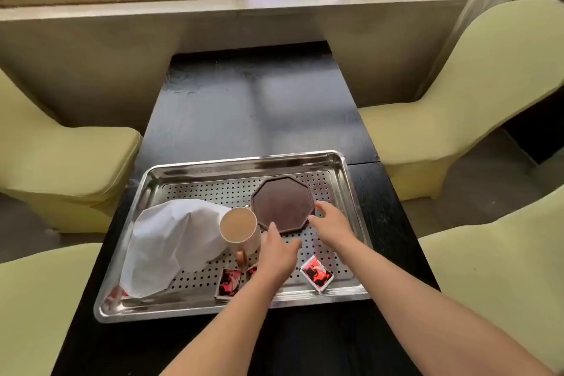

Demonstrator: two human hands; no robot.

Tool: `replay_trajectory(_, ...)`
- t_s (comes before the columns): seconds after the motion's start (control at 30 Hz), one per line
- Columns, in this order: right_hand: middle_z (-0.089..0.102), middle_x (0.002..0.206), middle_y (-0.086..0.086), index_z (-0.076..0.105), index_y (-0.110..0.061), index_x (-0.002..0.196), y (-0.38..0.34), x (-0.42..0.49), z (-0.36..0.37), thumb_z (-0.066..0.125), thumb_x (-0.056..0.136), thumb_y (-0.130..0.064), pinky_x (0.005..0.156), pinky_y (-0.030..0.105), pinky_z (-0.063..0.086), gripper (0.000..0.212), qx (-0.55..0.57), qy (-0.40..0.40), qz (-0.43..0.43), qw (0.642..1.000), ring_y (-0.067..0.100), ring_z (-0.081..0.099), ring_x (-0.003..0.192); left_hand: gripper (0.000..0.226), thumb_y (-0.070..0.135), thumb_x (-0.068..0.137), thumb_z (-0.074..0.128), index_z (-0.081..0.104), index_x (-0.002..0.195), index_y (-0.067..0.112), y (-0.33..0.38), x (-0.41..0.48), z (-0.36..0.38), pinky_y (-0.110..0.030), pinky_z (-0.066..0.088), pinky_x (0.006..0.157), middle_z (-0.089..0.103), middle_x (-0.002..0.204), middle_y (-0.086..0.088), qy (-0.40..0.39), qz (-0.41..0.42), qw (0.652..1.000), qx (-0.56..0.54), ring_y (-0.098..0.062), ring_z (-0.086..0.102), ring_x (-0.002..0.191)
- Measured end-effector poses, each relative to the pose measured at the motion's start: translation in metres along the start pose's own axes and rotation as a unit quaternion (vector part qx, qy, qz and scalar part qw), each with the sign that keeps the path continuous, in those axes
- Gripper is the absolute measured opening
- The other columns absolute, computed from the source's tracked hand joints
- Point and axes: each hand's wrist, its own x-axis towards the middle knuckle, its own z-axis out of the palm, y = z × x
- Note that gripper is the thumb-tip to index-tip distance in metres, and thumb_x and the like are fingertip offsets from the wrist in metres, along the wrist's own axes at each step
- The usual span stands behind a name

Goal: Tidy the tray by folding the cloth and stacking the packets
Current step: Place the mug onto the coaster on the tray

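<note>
A steel perforated tray [244,163] lies on the dark table. A white cloth [166,243] sits crumpled and unfolded in its left half, draped partly behind a cream mug [239,230]. Red-and-black packets lie along the tray's near side: one [228,284] in the middle, one [316,273] to the right, a third [252,270] mostly hidden under my left wrist, and another [114,296] peeking from under the cloth. My left hand [277,249] hovers open beside the mug. My right hand [331,223] is open, fingertips at the near right edge of a dark octagonal coaster [282,203].
The black table [253,107] stretches away to a window sill. Pale green covered chairs stand on both sides, left [61,159] and right [476,119]. The mug has a wooden handle pointing toward me.
</note>
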Motion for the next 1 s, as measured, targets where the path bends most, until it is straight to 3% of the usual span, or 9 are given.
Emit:
replay_trajectory(0.03,0.058,0.14,0.003,0.051,-0.018,0.14,0.0,0.006,0.002,0.054,0.098,-0.019,0.085,0.033,0.045,0.042,-0.006,0.007,-0.006,1.0,0.021,0.06,0.11,0.083,0.028,0.096,0.056,0.004,0.158,0.011,0.0,0.006,0.003,-0.043,0.02,0.119,0.006,0.166,-0.012,0.002,-0.016,1.0,-0.015,-0.027,0.013,0.152)
replay_trajectory(0.13,0.062,0.13,0.001,0.054,-0.022,0.135,-0.001,0.022,0.007,0.051,0.097,-0.017,0.076,0.029,0.046,0.039,-0.012,0.008,0.002,1.0,0.012,0.059,0.093,0.088,0.025,0.095,0.055,-0.004,0.158,0.011,0.001,0.022,0.009,-0.044,0.018,0.12,-0.005,0.167,-0.013,0.008,-0.061,0.998,-0.028,-0.029,0.005,0.153)
replay_trajectory(0.23,0.063,0.127,0.003,0.055,-0.021,0.135,0.0,0.038,0.013,0.05,0.096,-0.018,0.097,0.04,0.049,0.039,-0.029,0.003,0.011,1.0,0.024,0.059,0.113,0.087,0.022,0.095,0.054,-0.005,0.157,0.007,0.003,0.036,0.017,-0.045,0.019,0.121,-0.007,0.166,-0.016,0.029,-0.071,0.997,-0.031,-0.03,0.006,0.153)
replay_trajectory(0.33,0.058,0.138,0.006,0.051,-0.015,0.139,0.003,0.051,0.018,0.049,0.097,-0.021,0.107,0.046,0.043,0.043,-0.053,-0.006,0.014,0.998,0.03,0.051,0.128,0.085,0.018,0.092,0.052,-0.001,0.157,0.003,0.006,0.052,0.018,-0.045,0.019,0.121,-0.001,0.165,-0.019,0.055,-0.082,0.994,-0.046,-0.032,0.01,0.151)
replay_trajectory(0.5,0.054,0.146,0.008,0.045,-0.013,0.146,0.013,0.06,0.027,0.048,0.099,-0.025,0.112,0.05,0.038,0.048,-0.054,-0.016,0.034,0.998,0.033,0.04,0.139,0.085,0.017,0.089,0.054,0.004,0.157,0.003,0.009,0.069,0.019,-0.05,0.02,0.121,0.014,0.164,-0.017,0.08,-0.1,0.989,-0.074,-0.033,0.012,0.151)
replay_trajectory(0.73,0.04,0.156,0.007,0.036,-0.015,0.152,0.02,0.065,0.029,0.054,0.098,-0.03,0.119,0.045,0.031,0.06,-0.059,-0.004,0.033,0.998,0.027,0.033,0.145,0.084,0.013,0.088,0.054,0.007,0.157,0.005,0.008,0.068,0.026,-0.05,0.016,0.121,0.004,0.166,-0.013,0.085,-0.092,0.989,-0.074,-0.033,0.0,0.151)
replay_trajectory(0.9,0.037,0.158,0.008,0.032,-0.014,0.154,0.025,0.067,0.023,0.053,0.098,-0.031,0.118,0.047,0.031,0.062,-0.059,0.011,0.041,0.997,0.028,0.033,0.145,0.087,0.01,0.083,0.057,0.012,0.158,0.01,0.013,0.07,0.025,-0.051,0.02,0.121,0.012,0.166,-0.007,0.074,-0.065,0.985,-0.139,-0.027,0.009,0.152)
replay_trajectory(1.0,0.038,0.158,0.007,0.032,-0.015,0.154,0.026,0.069,0.019,0.053,0.099,-0.032,0.118,0.049,0.031,0.062,-0.055,0.024,0.046,0.997,0.028,0.032,0.146,0.086,0.009,0.08,0.058,0.02,0.156,0.011,0.015,0.071,0.026,-0.055,0.027,0.118,0.023,0.163,-0.013,0.068,-0.067,0.978,-0.184,-0.032,0.022,0.149)
